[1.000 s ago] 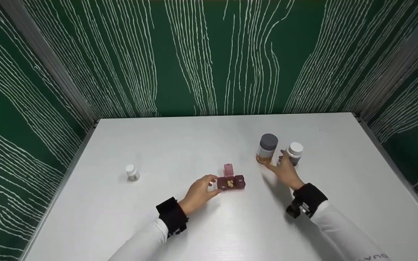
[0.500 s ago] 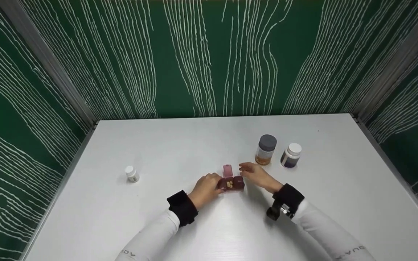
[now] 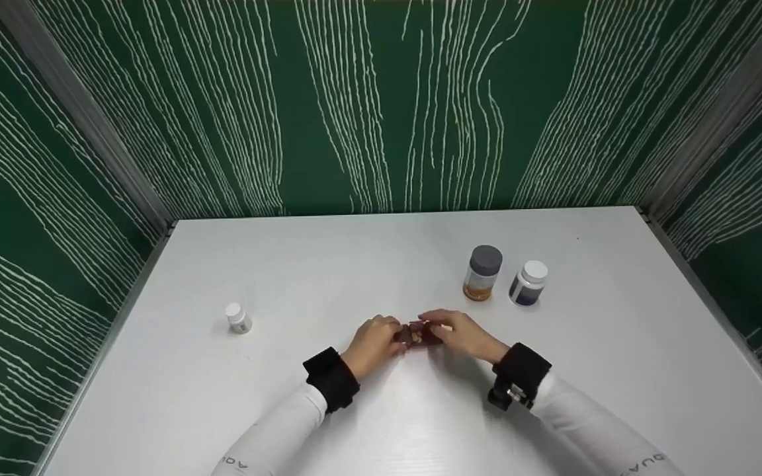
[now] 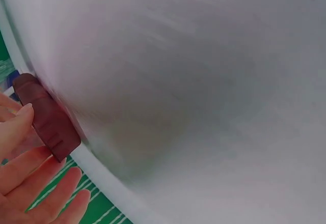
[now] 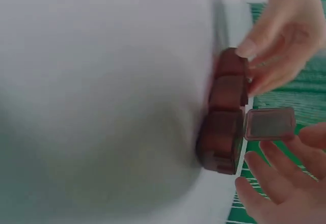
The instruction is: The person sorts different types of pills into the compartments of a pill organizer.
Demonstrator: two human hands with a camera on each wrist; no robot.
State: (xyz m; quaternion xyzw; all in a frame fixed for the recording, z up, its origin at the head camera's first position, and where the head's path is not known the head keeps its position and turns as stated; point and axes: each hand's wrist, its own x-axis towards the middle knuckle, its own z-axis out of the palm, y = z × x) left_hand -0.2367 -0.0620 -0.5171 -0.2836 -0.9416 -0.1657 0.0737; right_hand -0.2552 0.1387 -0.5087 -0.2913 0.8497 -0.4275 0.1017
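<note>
A small dark red pill box lies on the white table, seen side-on in the left wrist view and end to end in the right wrist view. Pale tablets show in its middle compartment, whose lid stands raised on its hinge. My left hand grips the box's left end between thumb and fingers. At the lid's far side is my right hand, its fingers reaching over and touching the lid without curling round it. The right hand partly hides the box's right end in the head view.
Behind my right hand stand a grey-capped bottle with amber contents and a white-capped bottle. A small white bottle is off to the left. Green, white-lined panels border the table's back and sides.
My right hand has left the white-capped bottle and come left to the pill box's lid, which has tilted forward. My left hand has moved in and closed on the box's left end.
</note>
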